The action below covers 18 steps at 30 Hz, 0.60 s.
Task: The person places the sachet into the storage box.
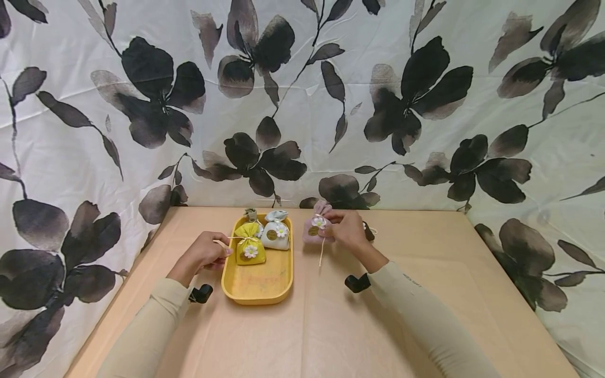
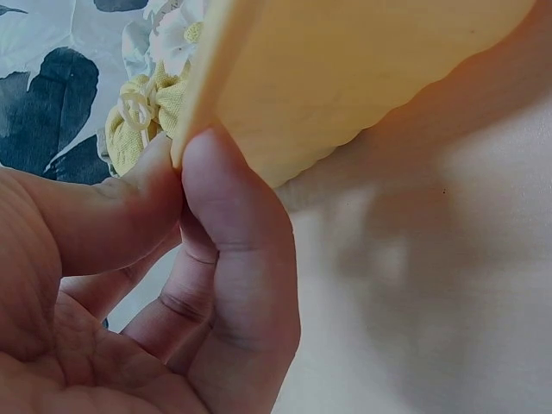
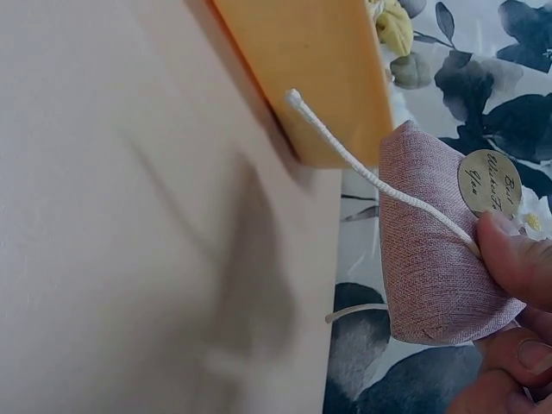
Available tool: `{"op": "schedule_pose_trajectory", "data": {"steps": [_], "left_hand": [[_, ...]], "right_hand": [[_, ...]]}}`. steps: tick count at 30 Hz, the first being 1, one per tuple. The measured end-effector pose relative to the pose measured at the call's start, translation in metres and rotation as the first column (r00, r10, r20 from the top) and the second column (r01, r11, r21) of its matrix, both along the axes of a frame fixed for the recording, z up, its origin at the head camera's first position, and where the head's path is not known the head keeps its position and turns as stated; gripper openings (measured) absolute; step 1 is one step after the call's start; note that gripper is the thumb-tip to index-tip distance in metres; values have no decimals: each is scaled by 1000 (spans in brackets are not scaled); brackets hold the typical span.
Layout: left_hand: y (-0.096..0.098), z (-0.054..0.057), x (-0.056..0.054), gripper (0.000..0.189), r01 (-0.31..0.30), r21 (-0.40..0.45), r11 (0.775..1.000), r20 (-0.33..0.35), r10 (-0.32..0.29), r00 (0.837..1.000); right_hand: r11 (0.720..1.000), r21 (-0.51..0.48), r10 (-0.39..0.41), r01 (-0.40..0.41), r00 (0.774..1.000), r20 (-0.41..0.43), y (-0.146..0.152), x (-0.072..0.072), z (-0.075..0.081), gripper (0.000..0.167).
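My left hand (image 1: 208, 251) pinches the left rim of a yellow tray (image 1: 257, 299) between thumb and forefinger; the left wrist view shows this grip on the tray wall (image 2: 345, 69) closely. In the tray's far half sit a yellow drawstring pouch (image 1: 244, 255) with a white flower, a white pouch (image 1: 270, 241) and a grey-green pouch (image 1: 251, 214), mostly hidden. Right of the tray, my right hand (image 1: 350, 231) pinches a pink drawstring pouch (image 1: 309, 237). In the right wrist view this pink pouch (image 3: 431, 250) hangs above the table, with a round label and a loose white cord.
A dark pouch (image 1: 367, 232) with a pale cord lies behind the right hand, mostly hidden. The peach-coloured table (image 1: 312, 336) ends at a floral cloth backdrop (image 1: 302, 105). Black wrist cameras (image 1: 357, 283) stick out from both wrists.
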<state>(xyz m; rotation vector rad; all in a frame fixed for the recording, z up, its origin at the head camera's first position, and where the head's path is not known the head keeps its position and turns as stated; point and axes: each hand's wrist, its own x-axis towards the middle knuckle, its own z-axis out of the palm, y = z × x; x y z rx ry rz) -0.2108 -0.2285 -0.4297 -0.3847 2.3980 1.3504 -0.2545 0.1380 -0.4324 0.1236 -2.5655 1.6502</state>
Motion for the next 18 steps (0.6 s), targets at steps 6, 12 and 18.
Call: {"op": "schedule_pose_trajectory", "data": {"steps": [6,12,18], "left_hand": [[-1,-1,0,28,2,1,1000,-2,-2,1000],[-1,-1,1,29,0,-2,1000,0,0,1000],[0,-1,1,29,0,-6,1000,-5,0,1000]], "right_hand": [[1000,-21,7,-7,1000,-4,-8,3,5,33],[998,-49,31,-31,1000,3,-15,6,11,34],[998,-45,46,-46,999,0,-21,9,15,35]]}}
